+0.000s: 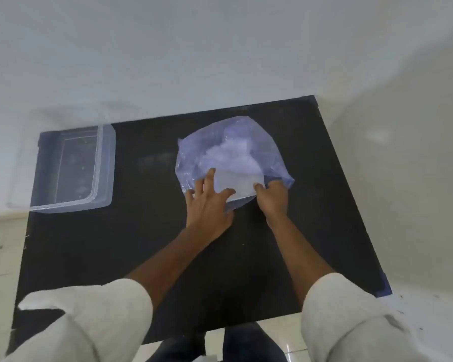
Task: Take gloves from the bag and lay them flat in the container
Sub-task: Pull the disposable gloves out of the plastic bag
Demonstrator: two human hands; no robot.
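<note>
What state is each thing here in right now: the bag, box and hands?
Bag: lying down, mouth toward the person, held at that end.
Gloves: white, bunched inside the bag.
Container: open, upright, no gloves in it.
Left hand: fingers spread, resting at the bag's mouth.
Right hand: grips the bag's edge.

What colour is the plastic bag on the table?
The bag is a see-through bluish purple, seen best in the head view.

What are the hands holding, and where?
The right hand grips the bag at its near rim; the left hand rests spread on the opening, holding nothing.
</note>
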